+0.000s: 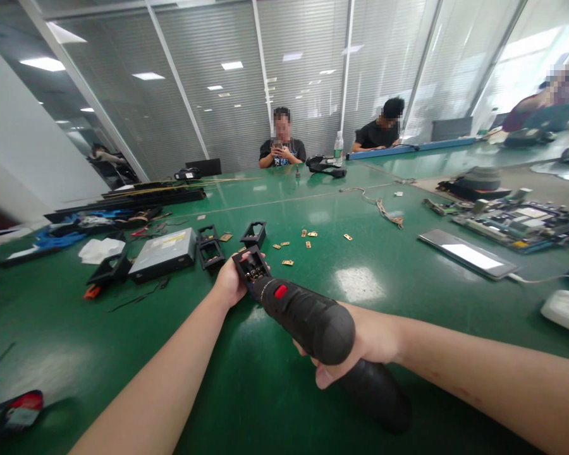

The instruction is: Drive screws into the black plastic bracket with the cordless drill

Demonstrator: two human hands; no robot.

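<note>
My left hand (231,282) is closed around a small black frame-like housing (252,262) with brass-coloured parts inside. Wrapped round the grip of a black cordless screwdriver (308,319) with a red switch is my right hand (360,341). The tool's front end points into the housing; its tip is hidden, so I cannot tell whether it touches a screw. Just beyond stands another black housing (253,234), with two more to the left, one being an open black housing (211,254). Several small brass plates (287,262) lie scattered on the green table (322,215).
A silver disc drive (164,254) lies left, beside white tissue (101,250) and dark strips. To the right are a phone (467,253) with a cable and circuit boards (526,218). A bottle (338,149) stands at the far side, where people sit. A red-black tool (14,411) lies near left.
</note>
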